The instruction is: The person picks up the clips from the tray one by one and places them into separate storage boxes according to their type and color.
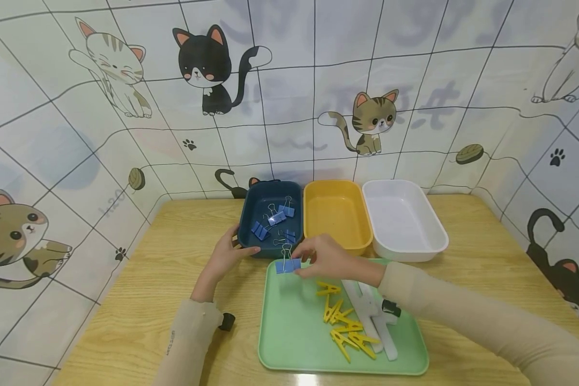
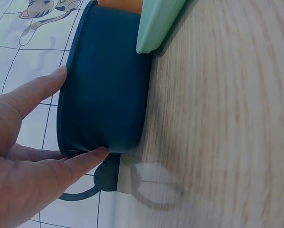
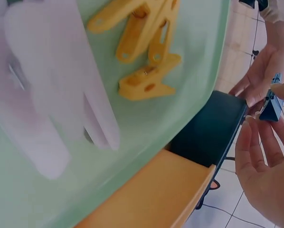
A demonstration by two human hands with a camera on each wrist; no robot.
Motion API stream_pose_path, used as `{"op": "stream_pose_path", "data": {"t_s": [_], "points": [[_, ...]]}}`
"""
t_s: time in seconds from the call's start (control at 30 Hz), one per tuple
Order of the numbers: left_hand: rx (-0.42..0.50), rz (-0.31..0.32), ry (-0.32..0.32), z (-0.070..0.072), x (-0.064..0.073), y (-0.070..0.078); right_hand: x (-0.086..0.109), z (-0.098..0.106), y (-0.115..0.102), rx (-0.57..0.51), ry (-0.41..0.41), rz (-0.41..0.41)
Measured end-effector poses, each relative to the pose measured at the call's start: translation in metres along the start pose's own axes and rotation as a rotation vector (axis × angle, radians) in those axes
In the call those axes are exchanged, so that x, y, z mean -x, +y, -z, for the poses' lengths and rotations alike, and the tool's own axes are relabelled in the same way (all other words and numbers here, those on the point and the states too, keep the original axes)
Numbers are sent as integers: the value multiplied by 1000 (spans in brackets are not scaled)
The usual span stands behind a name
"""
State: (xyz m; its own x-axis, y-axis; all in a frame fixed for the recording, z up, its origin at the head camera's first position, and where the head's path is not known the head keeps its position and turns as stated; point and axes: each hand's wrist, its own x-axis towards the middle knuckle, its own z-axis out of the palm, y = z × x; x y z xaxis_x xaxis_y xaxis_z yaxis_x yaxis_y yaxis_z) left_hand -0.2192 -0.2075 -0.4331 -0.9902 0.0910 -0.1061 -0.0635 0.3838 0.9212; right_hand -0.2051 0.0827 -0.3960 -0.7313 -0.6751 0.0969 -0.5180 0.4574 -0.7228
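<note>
Right hand [image 1: 325, 257], closed to a pinch, is holding one blue metal binder clip [image 1: 288, 266]. Four matching clips [image 1: 276, 217] are lying beyond the hand in one navy rectangular plastic bin [image 1: 270, 252]. Left hand [image 1: 227, 256], loosely spread, is touching the bin.

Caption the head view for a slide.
Left hand on a navy bin of blue binder clips, right fingers pinching another clip.

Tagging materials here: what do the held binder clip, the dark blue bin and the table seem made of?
Binder clip: probably painted metal, blue body with shiny wire handles.
Dark blue bin: likely moulded plastic, smooth satin with rounded corners.
Table: wood or woodgrain laminate, slightly reflective; grain shows.
</note>
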Motion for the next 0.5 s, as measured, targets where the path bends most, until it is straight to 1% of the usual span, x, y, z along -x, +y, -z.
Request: {"op": "stream_pose_path", "data": {"t_s": [0.17,0.33,0.5], "points": [[8,-16,-9,0,1,0,-4,8,0,-7,32,13],[11,-15,-10,0,1,-1,-11,14,1,0,51,14],[11,-5,-10,0,1,0,-18,20,2,14,74,-13]]}}
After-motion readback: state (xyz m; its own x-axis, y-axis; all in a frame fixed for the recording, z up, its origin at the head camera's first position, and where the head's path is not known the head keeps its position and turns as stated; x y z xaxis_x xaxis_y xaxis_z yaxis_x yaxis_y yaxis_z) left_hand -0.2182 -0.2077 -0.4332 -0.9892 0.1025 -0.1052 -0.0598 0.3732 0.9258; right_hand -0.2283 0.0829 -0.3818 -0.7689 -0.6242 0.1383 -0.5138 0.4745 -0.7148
